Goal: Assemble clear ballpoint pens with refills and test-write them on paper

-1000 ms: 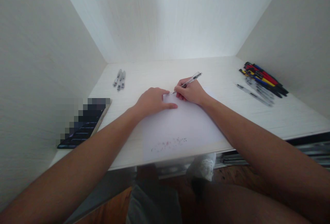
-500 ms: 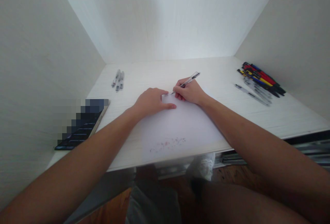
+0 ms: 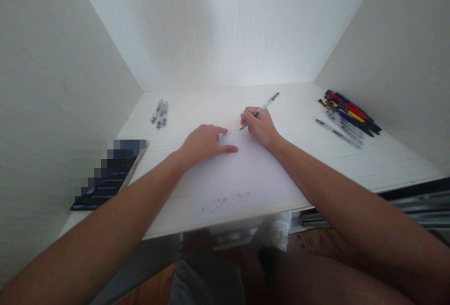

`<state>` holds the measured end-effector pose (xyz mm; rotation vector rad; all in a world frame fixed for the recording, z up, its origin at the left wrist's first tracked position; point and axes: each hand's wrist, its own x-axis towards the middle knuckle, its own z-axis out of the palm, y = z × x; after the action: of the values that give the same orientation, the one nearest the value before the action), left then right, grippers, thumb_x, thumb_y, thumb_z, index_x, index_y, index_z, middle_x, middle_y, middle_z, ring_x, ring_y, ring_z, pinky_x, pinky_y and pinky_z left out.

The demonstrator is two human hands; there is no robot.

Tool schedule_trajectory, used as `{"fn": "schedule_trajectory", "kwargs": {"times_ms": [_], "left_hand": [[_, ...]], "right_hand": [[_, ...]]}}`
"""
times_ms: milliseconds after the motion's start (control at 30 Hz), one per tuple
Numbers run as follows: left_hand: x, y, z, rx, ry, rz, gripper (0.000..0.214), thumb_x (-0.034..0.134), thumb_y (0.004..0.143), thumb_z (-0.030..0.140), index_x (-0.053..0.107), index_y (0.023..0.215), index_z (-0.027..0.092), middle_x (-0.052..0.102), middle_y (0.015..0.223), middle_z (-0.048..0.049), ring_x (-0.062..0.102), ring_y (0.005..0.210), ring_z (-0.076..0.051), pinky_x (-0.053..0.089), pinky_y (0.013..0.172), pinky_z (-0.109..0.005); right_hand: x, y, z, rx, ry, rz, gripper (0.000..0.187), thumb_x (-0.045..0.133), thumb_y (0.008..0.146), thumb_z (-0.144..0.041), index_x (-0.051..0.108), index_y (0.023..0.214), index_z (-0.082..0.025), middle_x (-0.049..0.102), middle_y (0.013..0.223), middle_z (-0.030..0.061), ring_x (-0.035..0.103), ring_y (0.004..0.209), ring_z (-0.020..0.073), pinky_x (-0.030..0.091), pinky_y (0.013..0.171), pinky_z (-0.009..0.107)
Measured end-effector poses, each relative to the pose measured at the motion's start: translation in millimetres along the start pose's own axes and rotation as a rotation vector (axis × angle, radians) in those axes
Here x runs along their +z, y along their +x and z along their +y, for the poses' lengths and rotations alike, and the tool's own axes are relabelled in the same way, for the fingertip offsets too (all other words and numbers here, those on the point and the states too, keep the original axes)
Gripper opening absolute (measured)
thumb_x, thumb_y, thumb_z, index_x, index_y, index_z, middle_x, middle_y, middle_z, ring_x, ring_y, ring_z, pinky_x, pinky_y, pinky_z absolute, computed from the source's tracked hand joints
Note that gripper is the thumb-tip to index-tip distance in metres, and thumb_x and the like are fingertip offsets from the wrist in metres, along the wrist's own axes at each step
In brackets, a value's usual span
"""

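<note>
A white sheet of paper (image 3: 253,169) lies on the desk, with small dark and reddish marks along its near edge and a few faint marks near its far edge. My left hand (image 3: 206,143) rests on the sheet's far left part, thumb and fingers spread apart. In my right hand (image 3: 259,123) is a clear pen (image 3: 269,100), gripped for writing and slanting up to the right. Its tip is at the paper's far edge, a little right of my left fingertips; whether it touches cannot be made out.
Several clear pens (image 3: 160,114) lie at the back left. To the right is a pile of coloured pens (image 3: 351,113), with more clear pens (image 3: 338,133) beside it. A dark, partly blurred-out device (image 3: 105,183) sits at the left. White panels (image 3: 183,28) enclose the desk.
My right hand has shifted slightly right with the pen, whose tip is now farther from my left fingers. A few marks show between them. The whole view has moved a little.
</note>
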<state>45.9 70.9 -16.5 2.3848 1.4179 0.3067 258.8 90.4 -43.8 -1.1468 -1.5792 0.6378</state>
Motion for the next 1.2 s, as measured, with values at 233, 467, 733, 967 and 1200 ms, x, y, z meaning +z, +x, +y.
{"fn": "schedule_trajectory", "kwargs": {"times_ms": [233, 467, 733, 967, 1200], "left_hand": [[1.4, 5, -3, 0.032, 0.039, -0.028, 0.083, 0.074, 0.075, 0.076, 0.072, 0.137, 0.020, 0.079, 0.099, -0.0080, 0.072, 0.092, -0.029, 0.049, 0.079, -0.037], [3.2, 8, -7, 0.045, 0.051, -0.011, 0.084, 0.072, 0.076, 0.077, 0.073, 0.135, 0.019, 0.075, 0.084, -0.0054, 0.068, 0.077, -0.026, 0.045, 0.071, -0.035], [3.6, 9, -9, 0.041, 0.062, -0.017, 0.082, 0.072, 0.076, 0.079, 0.073, 0.135, 0.022, 0.073, 0.080, -0.0035, 0.067, 0.073, -0.023, 0.046, 0.072, -0.035], [2.6, 7, -7, 0.044, 0.064, -0.012, 0.081, 0.071, 0.077, 0.077, 0.073, 0.136, 0.020, 0.074, 0.082, -0.0048, 0.069, 0.077, -0.024, 0.048, 0.073, -0.035], [2.0, 6, -5, 0.062, 0.061, -0.015, 0.082, 0.070, 0.078, 0.077, 0.072, 0.136, 0.019, 0.076, 0.089, -0.0071, 0.070, 0.081, -0.026, 0.048, 0.073, -0.036]], "right_hand": [[-3, 12, -11, 0.250, 0.673, 0.234, 0.050, 0.066, 0.092, -0.066, 0.047, 0.073, -0.024, 0.042, 0.059, -0.0062, 0.040, 0.052, 0.0113, 0.037, 0.054, 0.027], [-41, 14, -21, 0.357, 1.016, 0.103, 0.074, 0.045, 0.080, -0.097, 0.040, 0.060, -0.026, 0.036, 0.053, -0.0031, 0.038, 0.052, 0.0148, 0.038, 0.053, 0.032], [-49, 11, -24, 0.386, 1.004, -0.008, 0.077, 0.038, 0.073, -0.102, 0.036, 0.060, -0.026, 0.043, 0.058, 0.0001, 0.047, 0.060, 0.0180, 0.045, 0.060, 0.034], [-47, 10, -26, 0.262, 0.503, -0.067, 0.076, 0.038, 0.073, -0.101, 0.028, 0.059, -0.027, 0.041, 0.057, 0.0013, 0.051, 0.065, 0.0205, 0.047, 0.062, 0.034], [-44, 8, -31, 0.304, 0.501, -0.015, 0.075, 0.040, 0.074, -0.100, 0.030, 0.058, -0.028, 0.040, 0.054, 0.0015, 0.049, 0.064, 0.0213, 0.048, 0.064, 0.035]]}}
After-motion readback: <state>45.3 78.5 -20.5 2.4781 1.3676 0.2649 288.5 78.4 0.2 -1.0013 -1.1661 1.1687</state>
